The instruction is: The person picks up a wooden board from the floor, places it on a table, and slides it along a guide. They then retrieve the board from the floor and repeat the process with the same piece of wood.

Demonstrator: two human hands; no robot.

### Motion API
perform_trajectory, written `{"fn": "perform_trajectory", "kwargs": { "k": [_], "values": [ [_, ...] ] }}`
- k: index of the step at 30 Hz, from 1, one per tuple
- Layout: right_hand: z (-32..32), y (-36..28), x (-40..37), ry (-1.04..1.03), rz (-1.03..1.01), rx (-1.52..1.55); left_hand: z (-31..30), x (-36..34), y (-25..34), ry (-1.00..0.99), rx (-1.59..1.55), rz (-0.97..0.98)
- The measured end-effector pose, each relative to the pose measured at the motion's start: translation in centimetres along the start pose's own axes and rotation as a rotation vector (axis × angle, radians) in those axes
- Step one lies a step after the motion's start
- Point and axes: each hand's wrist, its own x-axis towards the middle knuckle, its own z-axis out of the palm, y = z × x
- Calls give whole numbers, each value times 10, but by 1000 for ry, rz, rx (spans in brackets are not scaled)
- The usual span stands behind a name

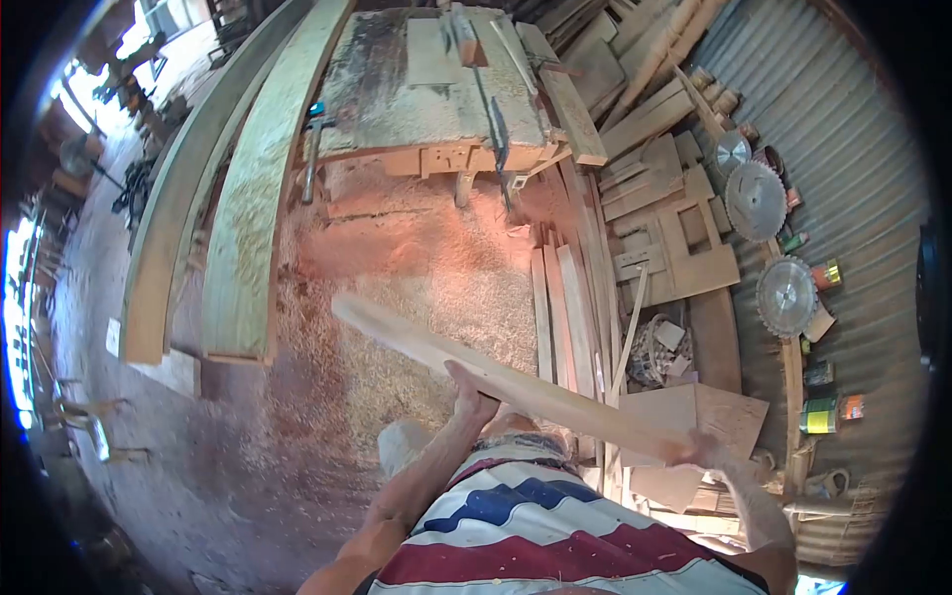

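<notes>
A long pale wooden board [535,394] slants across the front of my body, its far end up to the left and its near end at the right. My left hand [470,394] grips it from below near the middle, thumb along its face. Around the right end my right hand [694,451] is closed, slightly blurred. Beneath the board lies a floor thick with sawdust [397,392].
Ahead stands a dusty saw table [387,124] with a blade guard. Long thick planks [260,188] extend at the left. Leaning boards [567,307] line the right side, below circular saw blades [756,201] on a corrugated wall [863,169].
</notes>
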Motion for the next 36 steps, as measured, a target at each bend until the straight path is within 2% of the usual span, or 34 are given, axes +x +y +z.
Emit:
{"fn": "perform_trajectory", "kwargs": {
  "k": [2,4,6,8,10,11,12,14,16,19,23,25,28,31,34,36],
  "values": [
    [9,-31,-6,-205,45,248,46,16,13,-138,111,-46],
    [38,-61,2,-273,-24,548,104,31,36,-98,272,-58],
    [70,-99,20,-173,99,572,156,60,68,-101,483,-97],
    [29,-172,29,-208,8,844,194,124,100,15,689,-84],
    [48,-222,71,1,-89,956,241,180,128,158,859,-19],
    [48,-246,81,-16,-60,1004,261,205,140,219,945,29],
    [20,-282,98,-18,-39,1054,266,248,160,158,1068,121],
    [-35,-349,117,16,-82,1332,293,322,200,151,1230,134],
    [-54,-402,154,70,-119,1385,319,381,228,113,1306,227],
    [-110,-465,181,59,-106,1511,302,512,270,190,1410,200],
    [-153,-494,203,85,-120,1600,375,457,269,136,1680,537],
    [-154,-497,222,124,-166,1691,382,461,271,34,1872,681],
    [-146,-495,247,164,-171,1693,381,503,264,34,1948,1001],
    [-161,-488,266,157,-167,1622,383,519,250,123,1934,1129],
    [-150,-488,297,149,-184,1736,392,535,246,120,1962,1052],
    [-152,-484,302,156,-192,1693,389,548,244,109,1913,1101]
  ]
}}
